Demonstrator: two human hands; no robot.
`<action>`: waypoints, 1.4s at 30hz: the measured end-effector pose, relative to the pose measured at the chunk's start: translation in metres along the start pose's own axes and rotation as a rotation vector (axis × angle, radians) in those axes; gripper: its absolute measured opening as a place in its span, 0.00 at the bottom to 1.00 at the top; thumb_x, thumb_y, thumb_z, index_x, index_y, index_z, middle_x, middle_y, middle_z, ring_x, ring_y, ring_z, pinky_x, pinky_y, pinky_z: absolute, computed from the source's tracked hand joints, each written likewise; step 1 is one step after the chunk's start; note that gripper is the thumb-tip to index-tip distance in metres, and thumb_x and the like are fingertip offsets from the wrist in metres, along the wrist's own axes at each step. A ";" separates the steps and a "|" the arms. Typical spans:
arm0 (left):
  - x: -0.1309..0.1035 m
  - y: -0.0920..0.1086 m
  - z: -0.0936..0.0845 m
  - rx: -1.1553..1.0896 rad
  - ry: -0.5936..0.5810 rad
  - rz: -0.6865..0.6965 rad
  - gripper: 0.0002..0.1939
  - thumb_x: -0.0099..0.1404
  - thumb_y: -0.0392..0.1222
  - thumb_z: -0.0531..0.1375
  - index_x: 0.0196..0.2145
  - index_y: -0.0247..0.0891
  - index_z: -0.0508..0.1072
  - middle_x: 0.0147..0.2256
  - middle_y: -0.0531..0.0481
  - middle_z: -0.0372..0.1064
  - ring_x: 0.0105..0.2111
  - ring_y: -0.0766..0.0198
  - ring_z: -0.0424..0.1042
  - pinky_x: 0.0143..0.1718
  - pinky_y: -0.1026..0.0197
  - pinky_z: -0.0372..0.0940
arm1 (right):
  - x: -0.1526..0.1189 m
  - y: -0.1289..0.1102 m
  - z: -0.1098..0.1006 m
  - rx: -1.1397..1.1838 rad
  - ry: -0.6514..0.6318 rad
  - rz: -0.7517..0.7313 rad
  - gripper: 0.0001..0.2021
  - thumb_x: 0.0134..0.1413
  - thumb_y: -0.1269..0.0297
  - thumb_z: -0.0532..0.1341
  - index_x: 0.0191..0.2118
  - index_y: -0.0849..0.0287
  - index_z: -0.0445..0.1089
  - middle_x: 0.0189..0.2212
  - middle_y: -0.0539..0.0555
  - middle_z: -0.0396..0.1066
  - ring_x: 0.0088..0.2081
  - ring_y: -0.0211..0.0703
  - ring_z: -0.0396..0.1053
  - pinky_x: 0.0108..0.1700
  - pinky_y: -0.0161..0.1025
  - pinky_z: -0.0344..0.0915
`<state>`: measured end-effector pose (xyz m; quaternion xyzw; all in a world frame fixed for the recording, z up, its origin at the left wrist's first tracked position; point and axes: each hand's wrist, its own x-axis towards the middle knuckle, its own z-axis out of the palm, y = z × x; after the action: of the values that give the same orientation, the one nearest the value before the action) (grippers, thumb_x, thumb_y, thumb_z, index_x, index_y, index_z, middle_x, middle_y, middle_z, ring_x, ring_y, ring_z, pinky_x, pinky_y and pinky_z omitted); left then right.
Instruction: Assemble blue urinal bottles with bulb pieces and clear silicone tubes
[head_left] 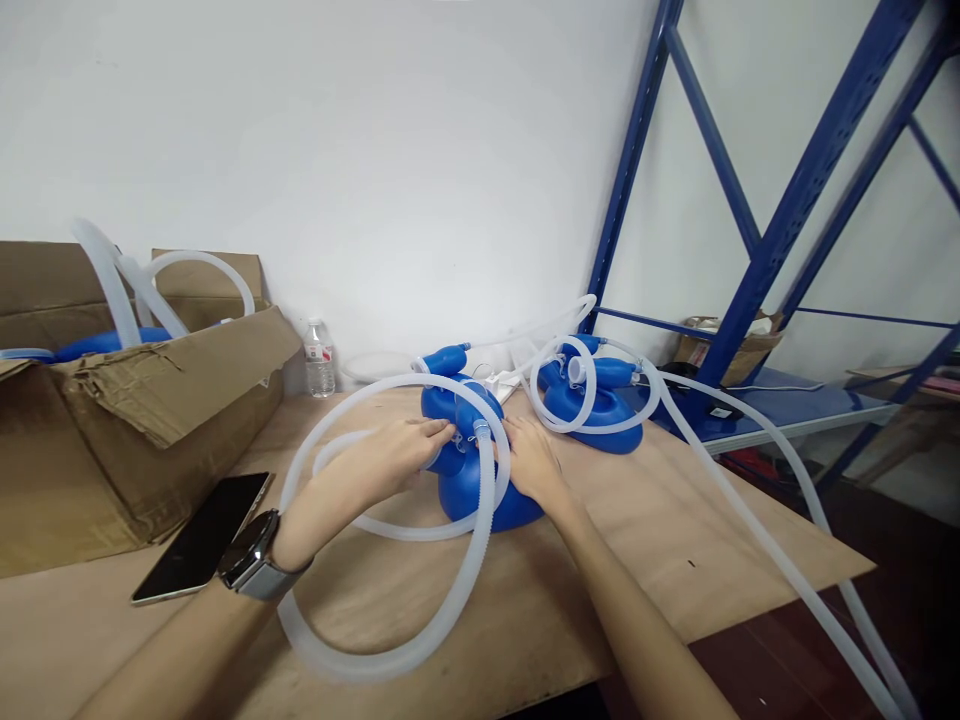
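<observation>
A blue plastic bottle (459, 492) with a rounded body stands on the wooden tabletop in front of me. A translucent white hose (390, 667) is joined to its upper part and loops wide around my left forearm. My left hand (401, 452) grips the left side of the bottle's neck, fingers closed. From the right, my right hand (531, 462) is closed against the bottle's upper side, its fingertips partly hidden behind the hose. Just behind the bottle is a blue funnel-like piece (444, 361) with a white rim.
More blue bottles (600, 410) with coiled hoses sit to the right, one hose hanging over the table edge. On the left are an open cardboard box (82, 450) holding hoses, a phone (202, 535) and a water bottle (319, 360). A blue metal rack (765, 260) stands right.
</observation>
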<state>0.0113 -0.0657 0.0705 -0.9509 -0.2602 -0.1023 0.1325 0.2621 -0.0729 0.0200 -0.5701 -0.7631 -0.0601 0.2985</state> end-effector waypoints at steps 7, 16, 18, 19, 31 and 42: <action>0.002 0.000 -0.005 0.102 -0.008 -0.013 0.36 0.53 0.21 0.62 0.59 0.38 0.67 0.59 0.40 0.70 0.56 0.48 0.73 0.56 0.49 0.64 | 0.003 0.000 0.001 0.012 -0.009 -0.019 0.19 0.69 0.48 0.55 0.43 0.58 0.75 0.40 0.58 0.76 0.44 0.51 0.71 0.46 0.42 0.60; -0.006 -0.002 -0.017 0.168 -0.008 0.036 0.32 0.60 0.21 0.55 0.60 0.40 0.69 0.60 0.43 0.71 0.56 0.54 0.73 0.57 0.54 0.62 | 0.005 -0.001 0.001 0.010 -0.027 -0.025 0.19 0.68 0.47 0.55 0.42 0.57 0.75 0.40 0.58 0.76 0.45 0.51 0.72 0.45 0.41 0.60; -0.009 -0.002 -0.022 0.153 -0.019 0.012 0.35 0.58 0.21 0.56 0.62 0.40 0.68 0.62 0.44 0.69 0.59 0.55 0.70 0.59 0.54 0.60 | 0.005 0.001 0.001 0.010 -0.034 -0.028 0.19 0.68 0.48 0.56 0.42 0.57 0.75 0.40 0.57 0.76 0.44 0.51 0.71 0.44 0.41 0.60; -0.010 -0.002 -0.023 0.148 -0.021 -0.010 0.36 0.57 0.21 0.56 0.62 0.40 0.67 0.62 0.44 0.68 0.60 0.54 0.70 0.60 0.53 0.60 | 0.005 0.001 0.001 0.007 -0.038 -0.029 0.18 0.68 0.48 0.56 0.41 0.57 0.75 0.40 0.57 0.76 0.44 0.51 0.72 0.44 0.41 0.60; -0.011 -0.010 -0.036 0.075 0.032 0.014 0.27 0.61 0.37 0.67 0.58 0.43 0.72 0.57 0.44 0.72 0.56 0.50 0.71 0.59 0.52 0.61 | 0.004 0.005 0.002 -0.006 -0.034 -0.037 0.17 0.67 0.49 0.56 0.39 0.57 0.74 0.38 0.57 0.75 0.42 0.50 0.71 0.42 0.41 0.59; -0.002 -0.001 -0.031 0.181 0.140 0.046 0.22 0.62 0.29 0.56 0.52 0.40 0.74 0.52 0.42 0.74 0.49 0.51 0.74 0.51 0.50 0.63 | 0.002 0.000 -0.003 0.045 -0.038 -0.071 0.16 0.66 0.50 0.58 0.39 0.58 0.74 0.39 0.57 0.75 0.43 0.50 0.71 0.44 0.41 0.59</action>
<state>0.0055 -0.0756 0.0996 -0.9313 -0.2363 -0.1417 0.2381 0.2631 -0.0724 0.0236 -0.5370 -0.7894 -0.0426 0.2944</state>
